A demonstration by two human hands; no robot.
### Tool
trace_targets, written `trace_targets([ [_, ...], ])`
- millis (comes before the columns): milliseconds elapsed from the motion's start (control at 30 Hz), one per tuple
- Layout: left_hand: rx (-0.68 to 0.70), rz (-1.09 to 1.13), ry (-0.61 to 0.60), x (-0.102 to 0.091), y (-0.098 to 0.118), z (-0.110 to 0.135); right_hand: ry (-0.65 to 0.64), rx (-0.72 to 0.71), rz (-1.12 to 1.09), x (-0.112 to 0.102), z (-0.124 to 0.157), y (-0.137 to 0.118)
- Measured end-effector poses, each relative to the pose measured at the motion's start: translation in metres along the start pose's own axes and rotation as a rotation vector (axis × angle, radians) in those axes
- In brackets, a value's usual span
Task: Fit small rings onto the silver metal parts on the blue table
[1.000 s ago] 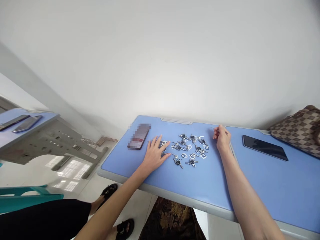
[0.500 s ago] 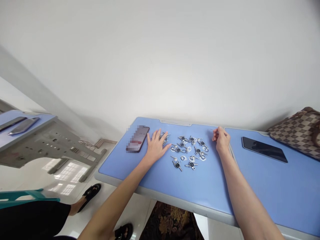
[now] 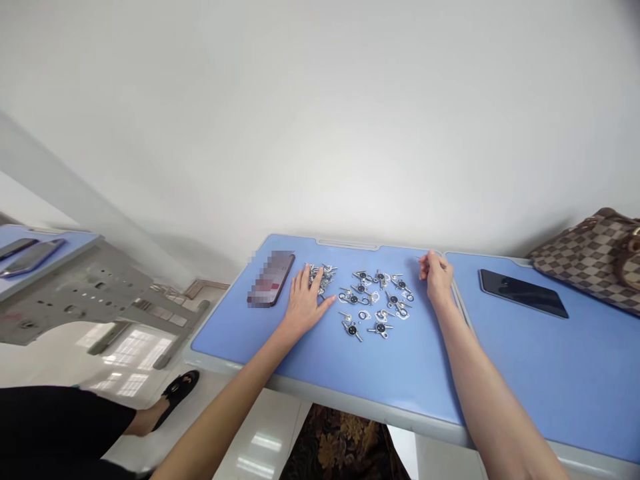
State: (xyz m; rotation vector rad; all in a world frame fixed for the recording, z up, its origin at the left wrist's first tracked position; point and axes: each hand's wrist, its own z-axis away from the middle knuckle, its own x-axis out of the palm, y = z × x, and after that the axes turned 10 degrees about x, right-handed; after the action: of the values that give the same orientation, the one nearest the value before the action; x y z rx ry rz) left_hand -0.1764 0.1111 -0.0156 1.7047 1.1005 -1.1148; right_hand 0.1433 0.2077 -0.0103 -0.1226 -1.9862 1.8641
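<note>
Before us a pale wall (image 3: 320, 120) rises behind a blue desk (image 3: 370, 370), with a checked bag (image 3: 585, 257) at the far right. Our left hand (image 3: 303, 307) lies open, fingers spread over a heap of metal parts (image 3: 327, 275). Our right hand (image 3: 437, 277) rests near the back edge, fingers curled — we cannot tell whether they pinch anything. A black phone (image 3: 523, 293) lies to its right; another phone (image 3: 274, 283), partly blurred, lies left of our left hand. Smallest, loose metal pieces (image 3: 381, 328) with black round centres and thin rings (image 3: 363, 315) sit scattered between our hands.
</note>
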Motion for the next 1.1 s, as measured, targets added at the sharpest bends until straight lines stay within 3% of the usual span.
trace_targets([
  [400,-0.043,0.067,0.005,0.009,-0.003,-0.049,-0.009,-0.018,0.035,0.000,-0.001,0.000],
  [667,0.055,0.132,0.197,-0.014,-0.012,-0.034,0.009,0.017,-0.006,-0.001,-0.001,-0.003],
  [1000,0.180,0.036,0.079,-0.026,-0.023,-0.034,0.064,0.060,-0.032,0.002,0.004,-0.013],
  [1100,0.236,0.011,0.052,-0.029,-0.022,-0.034,-0.025,0.069,-0.062,0.008,0.018,-0.025],
])
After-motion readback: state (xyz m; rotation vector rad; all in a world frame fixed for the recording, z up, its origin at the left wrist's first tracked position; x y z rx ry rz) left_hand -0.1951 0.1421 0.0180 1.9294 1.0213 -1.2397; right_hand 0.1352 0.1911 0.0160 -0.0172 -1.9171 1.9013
